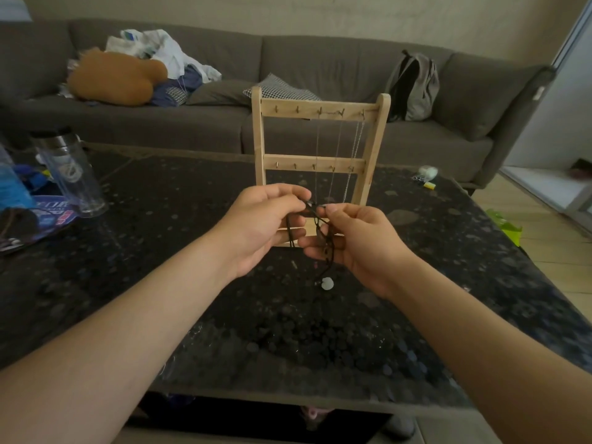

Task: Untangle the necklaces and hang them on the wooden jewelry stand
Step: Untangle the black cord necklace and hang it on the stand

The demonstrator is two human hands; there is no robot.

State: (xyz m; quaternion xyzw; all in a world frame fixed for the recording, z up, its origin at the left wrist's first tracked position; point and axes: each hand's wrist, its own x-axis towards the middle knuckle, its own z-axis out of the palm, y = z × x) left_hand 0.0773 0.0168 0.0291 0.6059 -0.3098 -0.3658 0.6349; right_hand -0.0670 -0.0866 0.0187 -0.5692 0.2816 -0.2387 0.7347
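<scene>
Black cord necklace (317, 216) is pinched by fingers of left hand (266, 221) and right hand (354, 243); untangling is in hand, and a freed loop is needed for the wooden jewelry stand (288, 161).

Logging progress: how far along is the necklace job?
Done: thin chains hang on the wooden stand. In hand: left hand and right hand pinch a bunched black cord necklace, pale pendant dangling. Left: untangle it, hang it on a free hook.

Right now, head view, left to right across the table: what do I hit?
Clear bottle → left hand → right hand (both pinch the black cord necklace) → small white object. Wooden jewelry stand skipped: it overlaps the hands.
</scene>
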